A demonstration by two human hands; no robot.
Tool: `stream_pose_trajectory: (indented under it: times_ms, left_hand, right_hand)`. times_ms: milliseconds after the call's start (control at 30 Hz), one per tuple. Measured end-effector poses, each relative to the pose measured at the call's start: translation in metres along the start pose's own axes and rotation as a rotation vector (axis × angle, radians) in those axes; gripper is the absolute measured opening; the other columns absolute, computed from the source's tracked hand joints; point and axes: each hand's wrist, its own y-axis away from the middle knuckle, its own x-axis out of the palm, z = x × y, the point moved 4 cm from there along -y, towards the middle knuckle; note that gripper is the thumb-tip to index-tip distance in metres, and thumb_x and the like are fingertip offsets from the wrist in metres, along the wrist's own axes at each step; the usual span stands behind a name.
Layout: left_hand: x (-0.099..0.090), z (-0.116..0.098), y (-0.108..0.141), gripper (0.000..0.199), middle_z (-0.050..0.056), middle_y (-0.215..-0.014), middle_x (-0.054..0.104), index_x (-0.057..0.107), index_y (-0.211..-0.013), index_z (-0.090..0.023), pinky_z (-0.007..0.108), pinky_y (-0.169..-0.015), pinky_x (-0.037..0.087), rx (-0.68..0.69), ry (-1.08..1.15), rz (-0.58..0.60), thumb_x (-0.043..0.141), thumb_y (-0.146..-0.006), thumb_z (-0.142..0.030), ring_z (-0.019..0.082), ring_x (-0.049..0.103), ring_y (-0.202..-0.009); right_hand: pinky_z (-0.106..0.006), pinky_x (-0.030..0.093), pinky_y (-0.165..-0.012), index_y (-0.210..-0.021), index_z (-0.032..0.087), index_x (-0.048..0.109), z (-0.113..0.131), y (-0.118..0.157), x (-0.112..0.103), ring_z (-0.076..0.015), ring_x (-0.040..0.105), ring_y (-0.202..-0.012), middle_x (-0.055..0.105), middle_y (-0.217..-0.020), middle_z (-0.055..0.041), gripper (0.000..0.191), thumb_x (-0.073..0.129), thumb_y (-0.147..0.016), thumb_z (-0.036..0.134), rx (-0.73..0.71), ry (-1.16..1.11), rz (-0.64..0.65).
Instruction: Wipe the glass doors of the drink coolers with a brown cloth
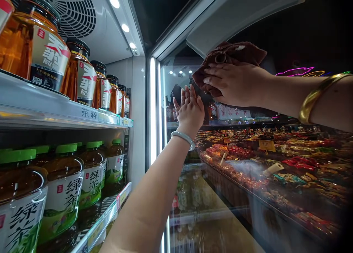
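A dim shop floor lay beyond the glass door [220, 227] of a lit drinks cooler, where a long display counter [226, 185] was heaped with small wrapped goods [239, 152] around a yellow price sign [267, 145] reading 7.9. Pink and orange neon lines [296, 71] glowed at the upper right, past the right forearm.

The left hand [190, 108], with a pale bangle [182, 139] at its wrist, lay spread on the inner side of the glass, fingers pointing up and gripping nothing. Above it and to the right, the right hand [231, 80] grasped a bunched brown cloth [248, 53], holding it against the glass near the top of the door; the cloth's folds stuck out above the knuckles and past the fingertips. A gold bangle [309, 102] circled the right forearm. The two hands were near each other but apart.

At the left, the upper shelf [109, 119] bore a row of amber bottles [85, 80] with black caps, and the lower shelf [103, 216] held green tea bottles [64, 198] with green caps. A round vent grille [73, 12] and three round lamps [125, 28] were set overhead, and an upright light strip [153, 109] shone beside the door's edge.
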Motion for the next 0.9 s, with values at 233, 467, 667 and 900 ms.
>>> stream_pose_trajectory:
  times_ms: [233,467,667,900]
  left_hand:
    - [0.004,0.018,-0.006,0.061,0.006,-0.174,0.025,0.023,-0.166,-0.018,0.045,-0.135,0.011,0.125,-0.058,0.107,0.023,-0.107,-0.034,0.021,0.016,-0.162]
    - [-0.006,0.093,-0.007,0.062,0.010,-0.174,0.022,0.025,-0.165,-0.012,0.042,-0.135,0.010,0.101,-0.062,0.195,0.029,-0.106,-0.031,0.022,0.010,-0.163]
    - [0.000,0.117,-0.018,0.059,0.003,-0.174,0.023,0.031,-0.164,-0.021,0.043,-0.134,0.013,0.123,0.119,0.190,0.029,-0.107,-0.036,0.020,0.009,-0.163]
    - [0.000,0.136,-0.017,0.056,-0.002,-0.173,0.026,0.039,-0.160,-0.023,0.032,-0.134,0.012,0.116,0.219,0.188,0.031,-0.106,-0.034,0.013,0.013,-0.162]
  right_hand:
    - [-0.060,0.038,-0.121,-0.154,0.010,0.048,0.018,0.007,0.032,-0.0348,0.037,-0.154,0.040,-0.166,-0.0174,0.063,0.045,-0.101,0.044,0.065,-0.013,0.027]
    - [-0.054,0.033,-0.126,-0.155,0.010,0.046,0.056,-0.027,0.057,-0.0305,0.038,-0.154,0.038,-0.167,-0.0161,0.061,0.033,-0.104,0.041,-0.010,-0.128,0.154]
    - [-0.057,0.029,-0.127,-0.155,0.008,0.046,0.056,-0.017,0.058,-0.0331,0.030,-0.157,0.036,-0.168,-0.0171,0.063,0.032,-0.103,0.041,0.083,-0.116,0.096]
    - [-0.055,0.034,-0.123,-0.152,0.014,0.051,0.078,-0.051,0.072,-0.0303,0.039,-0.152,0.044,-0.165,-0.0125,0.057,0.034,-0.103,0.038,0.053,-0.172,0.077]
